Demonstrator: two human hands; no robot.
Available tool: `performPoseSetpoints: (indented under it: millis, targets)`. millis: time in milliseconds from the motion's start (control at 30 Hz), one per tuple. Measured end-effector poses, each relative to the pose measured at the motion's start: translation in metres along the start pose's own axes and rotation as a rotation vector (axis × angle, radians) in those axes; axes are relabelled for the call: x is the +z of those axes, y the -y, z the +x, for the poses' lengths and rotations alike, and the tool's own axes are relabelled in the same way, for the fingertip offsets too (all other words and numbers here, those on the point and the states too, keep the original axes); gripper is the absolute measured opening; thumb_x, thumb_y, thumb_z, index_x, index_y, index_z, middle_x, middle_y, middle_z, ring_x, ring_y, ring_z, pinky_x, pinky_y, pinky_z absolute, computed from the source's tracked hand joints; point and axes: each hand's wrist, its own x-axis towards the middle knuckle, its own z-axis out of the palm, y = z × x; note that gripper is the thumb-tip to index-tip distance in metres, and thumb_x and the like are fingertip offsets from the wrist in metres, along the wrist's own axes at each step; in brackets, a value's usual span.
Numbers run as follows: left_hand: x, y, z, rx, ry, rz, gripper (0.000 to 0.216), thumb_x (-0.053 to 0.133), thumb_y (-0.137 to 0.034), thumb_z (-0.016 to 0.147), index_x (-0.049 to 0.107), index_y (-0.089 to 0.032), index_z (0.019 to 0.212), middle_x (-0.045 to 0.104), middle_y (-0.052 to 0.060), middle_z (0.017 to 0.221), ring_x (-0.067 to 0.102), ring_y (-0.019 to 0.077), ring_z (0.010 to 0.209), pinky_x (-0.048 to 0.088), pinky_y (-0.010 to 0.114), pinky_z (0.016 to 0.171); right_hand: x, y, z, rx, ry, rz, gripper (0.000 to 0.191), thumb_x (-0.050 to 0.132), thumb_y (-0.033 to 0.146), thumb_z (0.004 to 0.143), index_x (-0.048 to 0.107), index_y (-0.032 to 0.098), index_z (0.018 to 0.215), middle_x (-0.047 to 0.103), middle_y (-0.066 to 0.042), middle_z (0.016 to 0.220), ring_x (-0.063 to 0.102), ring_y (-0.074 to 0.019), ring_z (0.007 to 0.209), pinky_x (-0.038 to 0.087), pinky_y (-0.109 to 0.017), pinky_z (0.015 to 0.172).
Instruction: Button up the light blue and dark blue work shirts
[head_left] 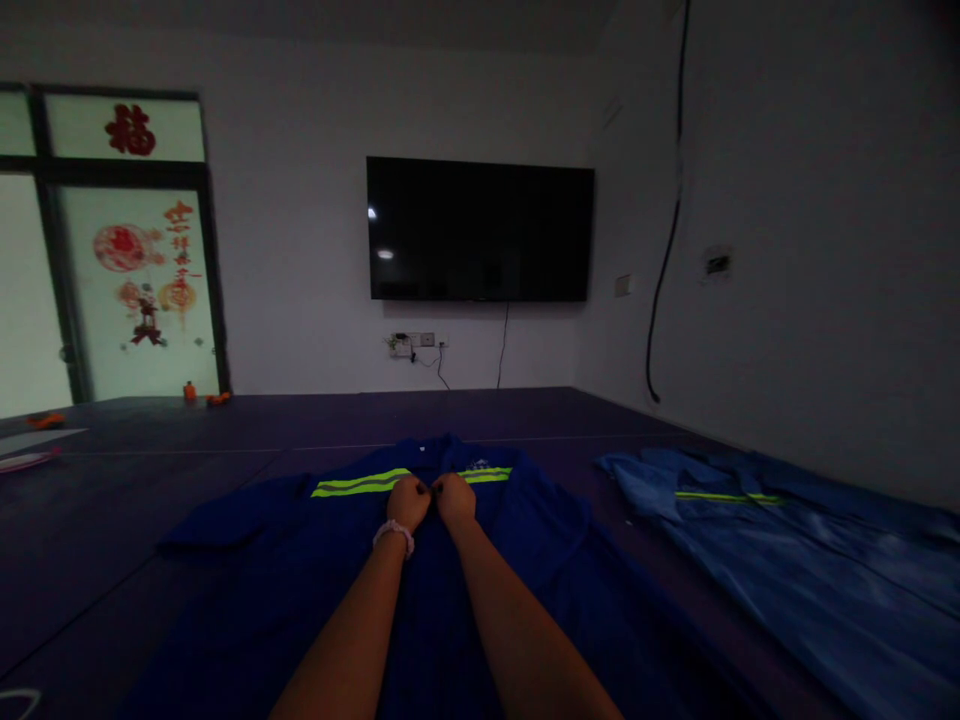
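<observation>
A dark blue work jacket (pixel 300 560) with yellow-green reflective chest stripes lies spread out in front of me, its collar at the far end. My left hand (pixel 409 502), with a pale beaded bracelet at the wrist, is closed at the jacket's front opening. Right beside it, my right hand (pixel 454 498) is closed at the same opening, just below the chest stripe. Both sets of fingertips pinch at the front edges and nearly meet. Any button or fastener between them is hidden.
To the right lies a lighter blue garment (pixel 780 560) with a thin reflective stripe. Small orange objects (pixel 218 398) sit far left on the dark purple surface (pixel 300 415). A black cable (pixel 667 260) hangs along the right wall; a television (pixel 480 230) is mounted on the far wall.
</observation>
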Motion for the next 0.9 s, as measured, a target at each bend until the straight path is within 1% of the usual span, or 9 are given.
performPoseSetpoints:
  millis: [300,433,600,700,800,900]
  targets:
    - [0.0,-0.001,0.0,0.009,0.007,-0.001,0.01,0.058,-0.012,0.07,0.066,-0.013,0.064,0.067,0.004,0.069,0.06,0.0131,0.067,0.038,0.021,0.059,0.004,0.0,0.003,0.017,-0.005,0.011,0.02,0.053,0.015,0.077,0.07,0.021,0.086,0.069,-0.008,0.09,0.062,-0.0191,0.089,0.043,-0.024,0.071]
    - [0.0,-0.001,0.0,0.011,0.013,-0.003,0.011,0.057,-0.011,0.069,0.066,-0.013,0.063,0.066,0.004,0.068,0.06,0.0129,0.067,0.038,0.02,0.059,0.006,-0.002,0.003,0.023,-0.027,0.028,0.02,0.052,0.014,0.078,0.069,0.021,0.087,0.069,-0.007,0.092,0.062,-0.0182,0.089,0.042,-0.024,0.072]
    - [0.001,-0.001,-0.001,0.019,0.029,-0.002,0.013,0.055,-0.01,0.069,0.066,-0.014,0.062,0.065,0.004,0.066,0.059,0.0132,0.066,0.036,0.021,0.058,0.011,-0.005,0.006,0.029,-0.06,0.066,0.02,0.05,0.013,0.078,0.067,0.018,0.087,0.068,-0.01,0.091,0.061,-0.0195,0.088,0.042,-0.025,0.072]
    - [0.002,-0.001,0.0,0.025,0.04,-0.001,0.013,0.054,-0.011,0.07,0.065,-0.014,0.062,0.064,0.003,0.064,0.057,0.0129,0.064,0.034,0.021,0.057,0.014,-0.009,0.01,0.023,-0.076,0.112,0.019,0.05,0.013,0.078,0.066,0.019,0.087,0.067,-0.009,0.091,0.061,-0.0189,0.088,0.042,-0.025,0.072]
    - [0.003,0.0,0.0,0.03,0.054,0.002,0.013,0.056,-0.016,0.071,0.062,-0.015,0.06,0.061,0.001,0.061,0.054,0.012,0.061,0.031,0.021,0.055,0.016,-0.016,0.014,0.008,-0.087,0.178,0.022,0.047,0.013,0.079,0.065,0.019,0.091,0.067,-0.007,0.092,0.061,-0.0173,0.089,0.042,-0.024,0.075]
    - [0.004,0.001,-0.004,0.043,0.076,-0.001,0.021,0.058,-0.026,0.072,0.057,-0.015,0.053,0.053,-0.002,0.054,0.048,0.011,0.056,0.028,0.022,0.052,0.016,-0.023,0.015,-0.022,-0.079,0.239,0.026,0.043,0.012,0.082,0.063,0.019,0.098,0.066,-0.006,0.096,0.06,-0.0163,0.091,0.043,-0.025,0.078]
